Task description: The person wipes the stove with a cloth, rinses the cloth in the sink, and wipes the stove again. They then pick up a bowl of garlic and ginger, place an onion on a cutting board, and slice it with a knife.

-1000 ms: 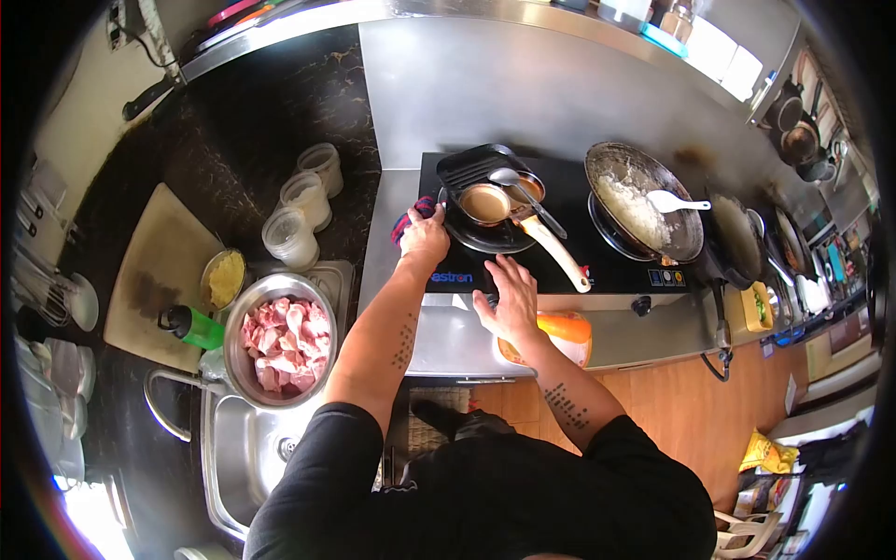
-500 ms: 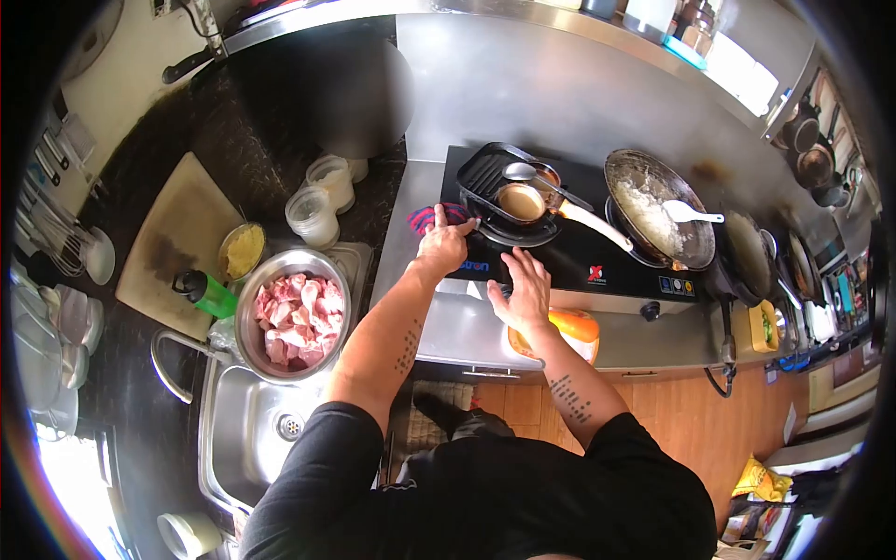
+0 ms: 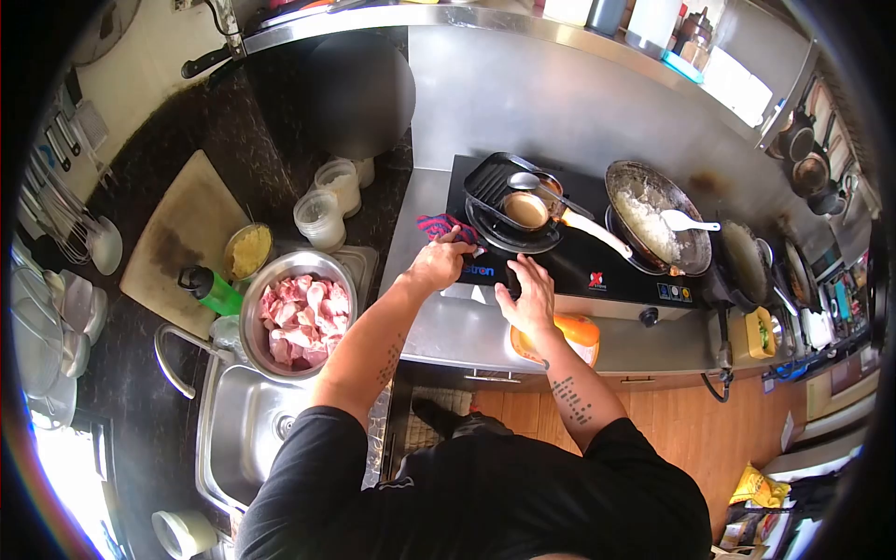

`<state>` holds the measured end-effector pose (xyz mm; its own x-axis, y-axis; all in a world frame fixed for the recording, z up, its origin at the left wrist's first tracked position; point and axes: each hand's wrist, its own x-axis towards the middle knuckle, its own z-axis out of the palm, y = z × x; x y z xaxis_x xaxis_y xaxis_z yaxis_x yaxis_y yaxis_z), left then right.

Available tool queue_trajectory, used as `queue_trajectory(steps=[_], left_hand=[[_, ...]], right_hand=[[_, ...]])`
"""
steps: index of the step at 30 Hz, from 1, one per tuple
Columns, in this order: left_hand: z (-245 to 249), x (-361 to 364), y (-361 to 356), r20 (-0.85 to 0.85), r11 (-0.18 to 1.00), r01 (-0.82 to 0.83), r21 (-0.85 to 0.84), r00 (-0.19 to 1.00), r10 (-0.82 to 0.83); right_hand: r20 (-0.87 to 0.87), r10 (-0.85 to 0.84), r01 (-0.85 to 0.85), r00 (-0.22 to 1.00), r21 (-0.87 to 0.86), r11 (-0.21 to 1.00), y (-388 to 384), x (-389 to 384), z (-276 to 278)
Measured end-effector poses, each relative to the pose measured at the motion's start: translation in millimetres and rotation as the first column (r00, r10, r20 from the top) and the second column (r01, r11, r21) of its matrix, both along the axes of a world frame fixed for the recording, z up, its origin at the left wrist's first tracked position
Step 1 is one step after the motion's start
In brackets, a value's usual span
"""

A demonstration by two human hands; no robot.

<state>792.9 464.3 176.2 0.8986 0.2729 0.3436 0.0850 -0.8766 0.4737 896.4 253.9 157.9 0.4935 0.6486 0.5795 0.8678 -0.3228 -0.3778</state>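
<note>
My left hand (image 3: 439, 261) is at the front left corner of the black stove (image 3: 583, 266), its fingers gathered on a crumpled red and dark-blue cloth (image 3: 446, 227). My right hand (image 3: 530, 301) reaches over the stove's front edge, fingers stretched and thumb apart, holding nothing I can see. Whatever lies beneath its palm is hidden. Just behind the hands, a black grill pan (image 3: 495, 182) rests on the left burner. With it are a small light-handled pan (image 3: 597, 233) of brown liquid and a metal spoon (image 3: 546, 189).
A wok (image 3: 695, 252) of rice with a white spoon (image 3: 691, 222) stands on the right burner. To the left are a steel bowl (image 3: 345, 341) of raw chicken pieces, a sink (image 3: 238, 439), a green bottle (image 3: 219, 297) and a cutting board (image 3: 168, 252). An orange container (image 3: 579, 329) sits by my right wrist.
My left hand has drawn in its spread fingers over the cloth. My right hand has shifted slightly at the stove's front edge. The whole view has moved a little; the pans stay in place.
</note>
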Motion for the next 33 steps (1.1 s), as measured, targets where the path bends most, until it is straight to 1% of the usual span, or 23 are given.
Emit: queue_trajectory(steps=[3, 5, 9, 11, 14, 15, 16, 17, 18, 19, 20, 21, 23, 24, 25, 26, 27, 28, 29, 30, 31, 32, 33], left_hand=[[2, -8, -4, -0.027, 0.997, -0.014, -0.076, 1.0, 0.012], [1, -13, -7, -0.002, 0.997, -0.015, -0.081, 1.0, 0.015], [1, -28, -11, 0.092, 0.999, 0.01, -0.039, 0.996, -0.007], [9, -40, -13, 0.007, 0.997, 0.067, 0.026, 0.998, -0.068], [28, -61, -11, -0.034, 0.994, 0.106, 0.018, 0.994, -0.105], [31, -66, -8, -0.032, 0.991, 0.135, 0.022, 0.99, -0.134], [35, -68, -5, 0.089, 0.989, 0.144, -0.02, 0.986, -0.141], [38, -71, 0, 0.086, 0.99, 0.142, -0.022, 0.986, -0.139], [63, -79, -1, 0.133, 0.985, 0.139, -0.101, 0.983, -0.125], [82, -83, -2, 0.177, 0.974, 0.141, -0.179, 0.978, -0.109], [90, -83, -1, 0.251, 0.939, 0.177, -0.295, 0.962, -0.103], [99, -83, 1, 0.247, 0.926, 0.181, -0.332, 0.964, -0.099], [117, -85, -1, 0.286, 0.833, 0.244, -0.497, 0.952, -0.108], [120, -84, -2, 0.304, 0.732, 0.303, -0.61, 0.943, -0.137], [120, -82, -3, 0.302, 0.733, 0.304, -0.609, 0.943, -0.14], [118, -78, -6, 0.386, 0.605, 0.389, -0.695, 0.911, -0.143], [117, -76, -8, 0.466, 0.459, 0.471, -0.753, 0.875, -0.132], [116, -76, -8, 0.465, 0.391, 0.471, -0.791, 0.878, -0.116], [113, -74, -9, 0.469, 0.391, 0.476, -0.788, 0.875, -0.119], [108, -70, -9, 0.49, 0.264, 0.483, -0.835, 0.871, -0.042], [100, -67, -10, 0.495, 0.128, 0.487, -0.864, 0.868, 0.037], [91, -64, -9, 0.452, 0.161, 0.436, -0.885, 0.889, 0.078], [85, -61, -11, 0.42, 0.17, 0.399, -0.901, 0.901, 0.108]], right_hand=[[0.042, 0.009, -0.011, 0.999, 0.034, 0.999, 0, 1, -1], [0.039, 0.014, -0.016, 0.999, 0.043, 0.999, -1, 1, 1], [-0.003, 0.032, -0.032, 0.999, 0.081, 0.996, 1, 2, 2], [0.009, 0.034, -0.035, 0.999, 0.093, 0.995, 3, 4, 5], [-0.139, 0.064, -0.041, 0.988, 0.167, 0.985, 2, 1, 11], [-0.318, 0.079, -0.016, 0.945, 0.199, 0.98, 3, -1, 17], [-0.379, 0.138, -0.02, 0.915, 0.299, 0.954, 6, -3, 14], [-0.432, 0.203, -0.017, 0.879, 0.396, 0.918, 11, -7, 10], [-0.557, 0.361, -0.059, 0.748, 0.487, 0.872, 17, -16, 8], [-0.64, 0.506, -0.071, 0.578, 0.579, 0.812, 23, -27, 8], [-0.747, 0.541, -0.022, 0.386, 0.578, 0.815, 28, -37, 11], [-0.849, 0.467, 0.077, 0.248, 0.498, 0.864, 35, -53, 27], [-0.885, 0.466, 0.217, -0.02, 0.451, 0.866, 45, -69, 41], [-0.883, 0.468, 0.221, -0.022, 0.453, 0.864, 48, -71, 48], [-0.841, 0.507, 0.238, -0.192, 0.461, 0.855, 52, -71, 54], [-0.77, 0.531, 0.256, -0.354, 0.467, 0.847, 53, -72, 59], [-0.769, 0.535, 0.26, -0.35, 0.469, 0.844, 51, -73, 63], [-0.744, 0.605, 0.306, -0.285, 0.527, 0.793, 50, -74, 68], [-0.714, 0.666, 0.345, -0.216, 0.582, 0.736, 48, -73, 70], [-0.756, 0.654, 0.227, -0.008, 0.636, 0.738, 47, -64, 65], [-0.783, 0.617, 0.298, 0.077, 0.609, 0.735, 45, -66, 80], [-0.83, 0.478, 0.195, 0.288, 0.539, 0.819, 43, -56, 71], [-0.805, 0.328, 0.116, 0.495, 0.435, 0.893, 41, -45, 60]])
